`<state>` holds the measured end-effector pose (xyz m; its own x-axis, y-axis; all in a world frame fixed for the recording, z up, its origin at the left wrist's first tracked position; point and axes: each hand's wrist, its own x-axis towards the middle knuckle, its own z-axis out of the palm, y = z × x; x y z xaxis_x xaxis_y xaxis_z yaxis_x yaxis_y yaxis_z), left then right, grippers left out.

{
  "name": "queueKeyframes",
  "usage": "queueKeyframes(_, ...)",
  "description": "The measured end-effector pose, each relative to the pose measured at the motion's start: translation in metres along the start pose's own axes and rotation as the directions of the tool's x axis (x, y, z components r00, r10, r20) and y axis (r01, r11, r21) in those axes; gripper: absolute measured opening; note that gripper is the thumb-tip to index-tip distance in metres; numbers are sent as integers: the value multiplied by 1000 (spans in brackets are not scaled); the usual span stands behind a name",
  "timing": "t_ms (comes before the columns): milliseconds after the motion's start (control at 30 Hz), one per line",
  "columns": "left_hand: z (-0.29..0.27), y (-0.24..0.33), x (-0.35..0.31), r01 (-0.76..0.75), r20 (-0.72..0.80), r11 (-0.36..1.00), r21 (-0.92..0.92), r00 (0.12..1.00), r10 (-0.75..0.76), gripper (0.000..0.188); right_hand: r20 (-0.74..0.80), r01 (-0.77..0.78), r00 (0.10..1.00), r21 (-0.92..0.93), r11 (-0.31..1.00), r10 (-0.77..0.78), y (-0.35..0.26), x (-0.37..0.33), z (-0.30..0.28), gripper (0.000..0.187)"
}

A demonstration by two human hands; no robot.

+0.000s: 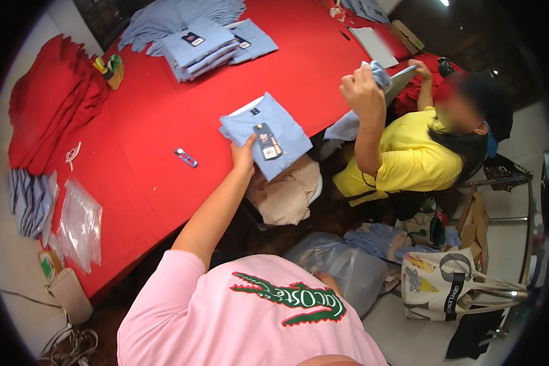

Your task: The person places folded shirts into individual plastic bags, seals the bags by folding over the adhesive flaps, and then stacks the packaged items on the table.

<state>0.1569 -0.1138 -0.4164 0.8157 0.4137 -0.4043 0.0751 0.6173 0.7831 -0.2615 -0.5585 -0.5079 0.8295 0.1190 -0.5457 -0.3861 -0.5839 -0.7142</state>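
Observation:
My left hand [244, 154] is closed on the near left edge of a folded light-blue shirt [287, 131], fingers on its front. The shirt carries a dark hang tag [266, 141] and a small dark neck label. It is held over the table's near edge, above some beige cloth [290, 192]. Of my right arm only a bit of skin [328, 282] shows beyond my pink shirt, next to a clear plastic bag [341, 265]; the fingers are hidden. Left of the held shirt, small blue thread snips [186, 157] lie on the red table [146, 122].
Folded blue shirts [201, 46] are stacked at the back. Red cloth [52, 104] is heaped at left, near clear plastic sleeves [79, 222]. At right a co-worker in yellow [415, 149] handles blue fabric [381, 74] and a flat board. A tote bag [436, 283] hangs on a rack.

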Motion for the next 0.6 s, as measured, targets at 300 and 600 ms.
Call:
queueKeyframes(300,-61,124,5,-334,207,838,431,941,268,61,77,-318,941,527,788,328,-132,52,-24,29)
queueKeyframes(600,-416,261,-104,-149,-158,781,606,940,302,59,-682,558,710,394,730,-174,-381,136,19,42)
